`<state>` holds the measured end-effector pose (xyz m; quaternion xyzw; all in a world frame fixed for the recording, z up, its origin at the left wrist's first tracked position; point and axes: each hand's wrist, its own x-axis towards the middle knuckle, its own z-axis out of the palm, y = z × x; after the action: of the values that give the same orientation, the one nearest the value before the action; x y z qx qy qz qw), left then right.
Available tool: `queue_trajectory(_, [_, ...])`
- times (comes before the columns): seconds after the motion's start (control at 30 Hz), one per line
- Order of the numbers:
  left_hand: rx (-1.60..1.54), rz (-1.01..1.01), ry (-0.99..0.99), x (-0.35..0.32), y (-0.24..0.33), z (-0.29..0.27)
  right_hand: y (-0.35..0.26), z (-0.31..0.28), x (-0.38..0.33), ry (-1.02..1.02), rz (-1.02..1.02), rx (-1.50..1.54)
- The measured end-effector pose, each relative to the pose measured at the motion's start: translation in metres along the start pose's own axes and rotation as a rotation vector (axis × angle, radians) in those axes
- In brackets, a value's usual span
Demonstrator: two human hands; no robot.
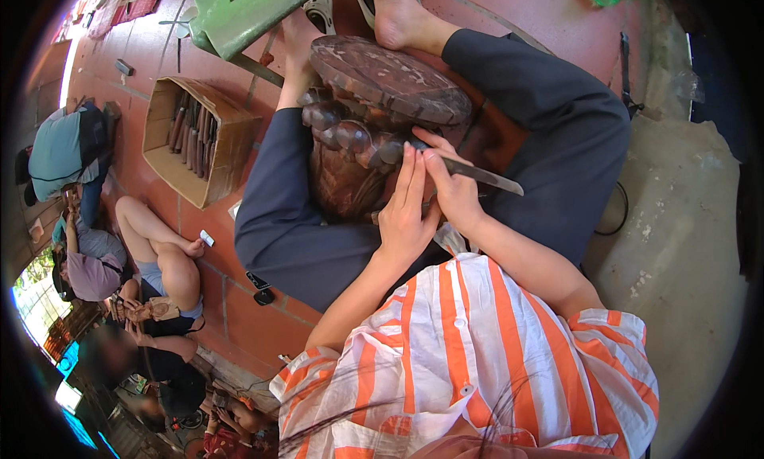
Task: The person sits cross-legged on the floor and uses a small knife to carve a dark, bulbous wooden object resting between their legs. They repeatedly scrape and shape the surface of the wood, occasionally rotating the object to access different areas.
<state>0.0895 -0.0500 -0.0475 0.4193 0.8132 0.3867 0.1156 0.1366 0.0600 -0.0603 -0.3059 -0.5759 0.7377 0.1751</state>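
Between my bent legs rests a carved dark-brown wooden stand (390, 81) with a thick round slab top, tilted. Under the slab runs a row of rounded knobs (350, 136), and a bulky lower body (342, 180) is below. My right hand (455, 187) grips a long flat grey metal tool (487, 177) with a rounded end that sticks out over my right thigh. Close beside it, my left hand (407, 214) presses its extended fingers together at the tool's inner part, by the knobs. The tool's tip at the wood is hidden by my fingers.
A cardboard box (177, 152) of wooden-handled tools lies on the red tiles to the left. A green plastic chair (239, 13) stands ahead. A grey sheet (668, 220) covers the floor at right. Several people (163, 260) sit working on the left.
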Motion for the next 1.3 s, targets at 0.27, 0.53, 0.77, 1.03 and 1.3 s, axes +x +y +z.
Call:
queue_trajectory(0.27, [-0.068,-0.007,0.051,0.0,0.005,0.0,-0.008,0.006,-0.004,0.073,-0.034,-0.083])
queue_trajectory(0.53, [-0.163,-0.026,0.019,0.004,0.004,0.001,-0.019,0.011,-0.007,0.138,0.037,-0.039])
queue_trajectory(0.77, [-0.193,-0.044,-0.041,0.007,0.007,0.002,-0.015,0.006,-0.004,0.244,0.275,0.238])
queue_trajectory(1.03, [-0.1,-0.007,0.072,0.004,0.003,0.003,-0.012,0.016,-0.005,0.182,0.065,-0.002])
queue_trajectory(1.3, [-0.113,0.017,0.094,0.0,0.005,0.002,0.007,0.002,-0.006,0.07,-0.003,-0.093])
